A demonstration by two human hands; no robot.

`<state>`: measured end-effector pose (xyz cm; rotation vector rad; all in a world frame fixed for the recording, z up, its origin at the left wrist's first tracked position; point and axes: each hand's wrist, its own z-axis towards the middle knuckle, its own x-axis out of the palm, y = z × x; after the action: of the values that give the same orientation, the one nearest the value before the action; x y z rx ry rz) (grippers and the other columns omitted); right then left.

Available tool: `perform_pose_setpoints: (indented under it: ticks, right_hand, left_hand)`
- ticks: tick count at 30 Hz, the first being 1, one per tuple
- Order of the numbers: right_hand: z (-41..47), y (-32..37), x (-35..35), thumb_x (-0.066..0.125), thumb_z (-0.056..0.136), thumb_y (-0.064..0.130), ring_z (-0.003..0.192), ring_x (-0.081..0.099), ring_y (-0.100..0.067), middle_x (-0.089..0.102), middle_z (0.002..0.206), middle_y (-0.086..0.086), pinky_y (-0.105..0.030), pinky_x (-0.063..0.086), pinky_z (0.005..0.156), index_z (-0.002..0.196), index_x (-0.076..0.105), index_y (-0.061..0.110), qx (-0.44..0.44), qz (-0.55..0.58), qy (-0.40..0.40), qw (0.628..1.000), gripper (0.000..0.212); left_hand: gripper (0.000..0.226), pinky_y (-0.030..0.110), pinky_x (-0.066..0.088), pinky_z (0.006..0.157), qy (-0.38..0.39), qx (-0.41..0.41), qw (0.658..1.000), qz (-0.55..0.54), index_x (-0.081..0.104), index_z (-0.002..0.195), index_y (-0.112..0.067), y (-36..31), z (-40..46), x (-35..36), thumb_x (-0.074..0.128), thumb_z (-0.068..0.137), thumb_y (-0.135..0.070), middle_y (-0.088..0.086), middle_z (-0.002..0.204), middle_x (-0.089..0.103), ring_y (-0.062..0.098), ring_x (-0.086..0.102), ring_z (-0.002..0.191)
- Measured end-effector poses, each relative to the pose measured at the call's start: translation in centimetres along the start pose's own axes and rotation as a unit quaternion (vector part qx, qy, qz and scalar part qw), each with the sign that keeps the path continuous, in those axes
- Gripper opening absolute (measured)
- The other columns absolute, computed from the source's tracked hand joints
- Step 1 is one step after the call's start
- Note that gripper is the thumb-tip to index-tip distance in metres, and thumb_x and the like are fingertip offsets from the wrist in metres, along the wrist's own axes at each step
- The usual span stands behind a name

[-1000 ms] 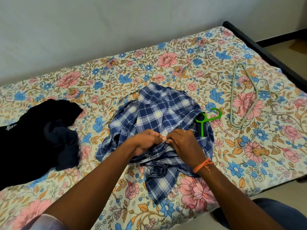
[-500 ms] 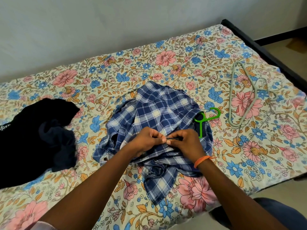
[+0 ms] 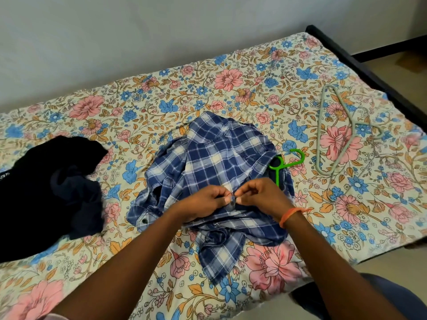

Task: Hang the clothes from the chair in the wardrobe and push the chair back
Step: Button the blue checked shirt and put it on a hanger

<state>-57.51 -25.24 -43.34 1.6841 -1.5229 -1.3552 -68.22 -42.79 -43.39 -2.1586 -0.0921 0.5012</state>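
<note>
Your left hand (image 3: pixel 203 202) and right hand (image 3: pixel 261 195) meet fingertip to fingertip over the crumpled blue-and-white plaid cotton shirt (image 3: pixel 212 162), both sets of fingers curled tight and pinched on the shirt's front edge around a small dark button (image 3: pixel 231 202); can't tell whether the button is through its hole. An orange thread band (image 3: pixel 290 214) sits on your right wrist. Just past your right fingers, the bright green plastic hanger (image 3: pixel 285 163) pokes out from under the shirt, hook end free, rest hidden by fabric. Further right of that, well apart from the shirt, a pale grey wire-shaped hanger (image 3: pixel 335 132) lies flat. Well left of your left fingers: heap of black and navy clothes (image 3: pixel 46 192), not touching the shirt. All on the floral-print bedsheet (image 3: pixel 161 93). Open sheet beyond your fingers up to the wall; black bed frame edge (image 3: pixel 360 63) bounds the far right; near edge of the bed just below your forearms.
</note>
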Motion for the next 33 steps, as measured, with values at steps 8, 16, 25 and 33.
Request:
perform_pose_setpoints:
  ticks: [8, 16, 25, 33]
  right_hand:
    - [-0.5, -0.3, -2.7, 0.084, 0.070, 0.008, 0.077, 0.066, -0.010, 0.070, 0.083, 0.006, -0.032, 0.058, 0.073, 0.087, 0.073, 0.020, -0.033, -0.265, 0.008, 0.964, 0.024]
    - [-1.2, 0.0, -3.9, 0.073, 0.077, 0.023, 0.079, 0.055, -0.016, 0.056, 0.071, 0.013, -0.039, 0.047, 0.083, 0.061, 0.054, 0.029, -0.009, -0.395, -0.013, 0.919, 0.026]
    - [-0.9, -1.2, -5.2, 0.075, 0.083, 0.012, 0.074, 0.061, -0.019, 0.069, 0.080, -0.004, -0.027, 0.046, 0.066, 0.081, 0.074, 0.010, -0.073, -0.291, 0.002, 0.954, 0.003]
    - [-0.6, -1.3, -4.6, 0.074, 0.084, 0.014, 0.070, 0.059, -0.012, 0.063, 0.077, 0.006, -0.029, 0.049, 0.067, 0.085, 0.074, 0.013, -0.096, -0.265, -0.007, 0.960, 0.002]
  left_hand:
    - [0.006, 0.041, 0.049, 0.075, -0.100, 0.020, 0.925, 0.367, 0.056, 0.086, -0.019, -2.4, 0.4, 1.5, 0.055, 0.087, -0.014, 0.004, 0.093, 0.056, 0.025, 0.054, 0.085]
    - [0.016, 0.042, 0.057, 0.068, -0.197, 0.075, 0.930, 0.301, 0.070, 0.090, -0.013, -4.2, 4.0, 3.3, 0.054, 0.091, -0.013, 0.006, 0.085, 0.068, 0.024, 0.062, 0.077]
    - [0.017, 0.035, 0.052, 0.065, -0.233, 0.073, 0.921, 0.304, 0.075, 0.090, -0.014, -3.6, 6.8, 5.1, 0.058, 0.092, -0.016, 0.010, 0.082, 0.067, 0.028, 0.064, 0.080]
    - [0.011, 0.040, 0.057, 0.072, -0.228, 0.048, 0.935, 0.266, 0.075, 0.077, -0.016, -3.9, 7.8, 5.6, 0.069, 0.086, -0.020, 0.002, 0.075, 0.071, 0.021, 0.066, 0.075]
